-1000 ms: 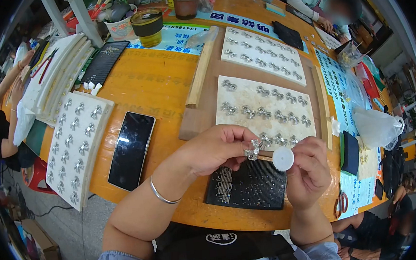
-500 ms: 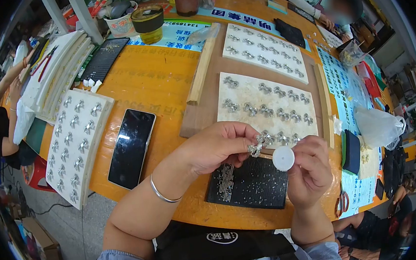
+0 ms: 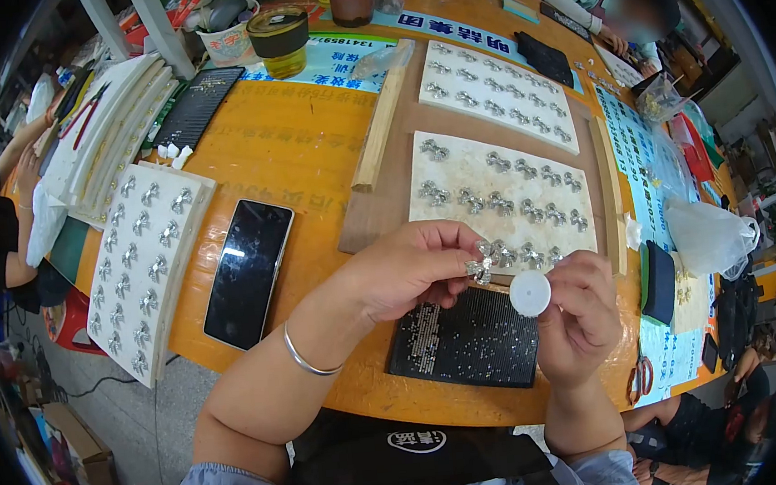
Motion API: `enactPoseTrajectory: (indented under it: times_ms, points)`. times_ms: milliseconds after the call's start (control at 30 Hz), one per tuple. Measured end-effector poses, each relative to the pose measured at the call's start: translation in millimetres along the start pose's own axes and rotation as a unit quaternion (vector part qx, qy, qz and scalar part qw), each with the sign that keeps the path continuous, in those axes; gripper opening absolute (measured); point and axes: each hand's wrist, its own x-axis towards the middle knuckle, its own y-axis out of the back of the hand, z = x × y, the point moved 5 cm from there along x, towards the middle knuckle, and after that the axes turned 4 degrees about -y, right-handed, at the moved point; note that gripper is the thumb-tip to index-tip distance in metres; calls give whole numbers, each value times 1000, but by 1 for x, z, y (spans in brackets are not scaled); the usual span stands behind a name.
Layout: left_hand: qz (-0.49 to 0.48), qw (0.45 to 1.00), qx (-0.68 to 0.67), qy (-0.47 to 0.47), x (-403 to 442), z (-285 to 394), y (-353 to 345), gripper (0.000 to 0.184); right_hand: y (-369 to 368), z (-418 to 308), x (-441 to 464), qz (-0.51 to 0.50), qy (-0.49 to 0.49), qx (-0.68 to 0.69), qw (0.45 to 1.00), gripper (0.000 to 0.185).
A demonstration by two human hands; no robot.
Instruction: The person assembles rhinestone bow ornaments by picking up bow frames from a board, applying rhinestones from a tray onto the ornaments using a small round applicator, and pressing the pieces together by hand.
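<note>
My left hand [image 3: 413, 268] pinches a silver bow-shaped ornament [image 3: 479, 272] between thumb and fingertips. Just to its right, my right hand [image 3: 580, 314] is closed on a small white round disc [image 3: 530, 293], its flat face turned toward me. The ornament and the disc are close together but look apart. Beneath both hands lies a black ridged tray [image 3: 470, 355] scattered with tiny pale stones. Beyond the hands, rows of similar silver bows sit on a stained white board [image 3: 465, 159]; my fingers hide part of its near edge.
A second board of bows [image 3: 435, 58] lies farther back, between wooden strips [image 3: 378, 120]. To the left are a phone [image 3: 249, 273] and a stacked board of bows [image 3: 129, 308]. Scissors [image 3: 640, 379] lie at right. Other people sit at the far right and left.
The silver bow has turned slightly in my left fingertips. My right hand and the white disc have barely moved; the whole view has shifted a little.
</note>
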Motion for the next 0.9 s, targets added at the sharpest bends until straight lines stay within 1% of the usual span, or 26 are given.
enactPoseTrajectory:
  times_ms: [133, 433, 633, 733, 833, 900]
  points:
    - [26, 1000, 13, -3, -2, 4, -3, 11, 1, 1, 0, 2, -2, -1, 1000, 21]
    - [-4, 999, -26, -29, 0, 4, -1, 10, 0, 0, 1, 3, 0, 0, 1000, 21]
    - [-6, 997, -72, -30, 0, 6, -2, 10, -1, 1, 1, 0, 3, -4, 1000, 20]
    - [-11, 997, -73, -31, 1, 5, 0, 10, -1, 1, 1, -2, 3, -4, 1000, 20]
    - [15, 999, -23, -36, 1, 5, 2, 11, -1, 1, 2, -2, 3, -2, 1000, 20]
    - [37, 998, -16, -42, 0, 6, 0, 13, -1, 1, 2, -3, 4, -1, 1000, 21]
